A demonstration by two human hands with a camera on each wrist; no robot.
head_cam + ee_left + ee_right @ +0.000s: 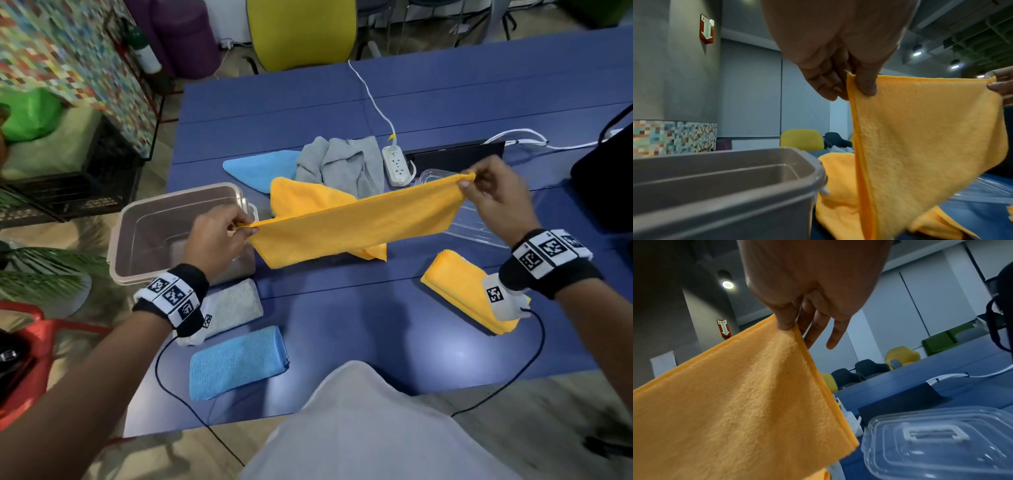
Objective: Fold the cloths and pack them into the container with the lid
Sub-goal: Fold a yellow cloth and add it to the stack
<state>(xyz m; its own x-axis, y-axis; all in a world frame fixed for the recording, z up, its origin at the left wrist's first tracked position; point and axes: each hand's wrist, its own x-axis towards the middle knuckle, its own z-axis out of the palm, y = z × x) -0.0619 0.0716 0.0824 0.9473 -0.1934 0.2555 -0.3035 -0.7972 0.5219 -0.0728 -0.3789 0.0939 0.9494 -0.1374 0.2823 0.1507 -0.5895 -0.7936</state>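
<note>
An orange cloth (356, 222) hangs stretched in the air between both hands, doubled over. My left hand (219, 236) pinches its left corner (853, 81) just right of the clear container (150, 236). My right hand (493, 195) pinches the right corner (791, 327) above the clear lid (937, 443). A second orange cloth (301, 198) lies unfolded behind the held one. Folded cloths lie on the table: grey (233, 305), blue (236, 363), orange (469, 291). A crumpled grey cloth (342, 164) and a blue cloth (263, 168) lie farther back.
A white power strip (397, 164) with its cable lies behind the cloths on the blue table (359, 315). A black bag (606, 185) stands at the right edge. A yellow chair (301, 31) stands beyond the table. The container (725, 186) is empty.
</note>
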